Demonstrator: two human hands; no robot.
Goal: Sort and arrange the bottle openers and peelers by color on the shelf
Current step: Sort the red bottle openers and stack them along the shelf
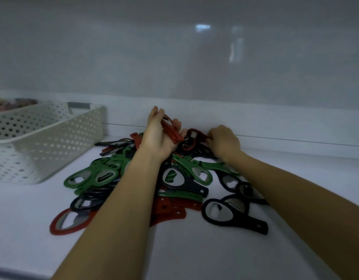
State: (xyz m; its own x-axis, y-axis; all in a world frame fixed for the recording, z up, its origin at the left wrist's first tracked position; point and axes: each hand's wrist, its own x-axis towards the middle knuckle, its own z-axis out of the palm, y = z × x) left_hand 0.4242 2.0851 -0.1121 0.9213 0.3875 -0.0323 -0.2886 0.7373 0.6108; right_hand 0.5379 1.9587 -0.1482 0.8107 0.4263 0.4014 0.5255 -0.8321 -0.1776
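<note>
A mixed pile of red, green and black bottle openers (pixel 174 178) lies on the white shelf (pixel 194 249). My left hand (pixel 157 134) is raised over the back of the pile and holds a small stack of red openers (pixel 171 130) in its palm. My right hand (pixel 225 141) is at the back right of the pile and pinches the handle of a dark red opener (pixel 194 135) that rests on the pile. Green openers (pixel 97 174) lie at the left, black ones (pixel 231 215) at the front right, a red one (pixel 69 221) at the front left.
A white perforated basket (pixel 43 142) stands on the shelf at the left, close to the pile. The shelf's glossy back wall (pixel 194 67) rises just behind my hands. The shelf's front edge runs along the bottom left.
</note>
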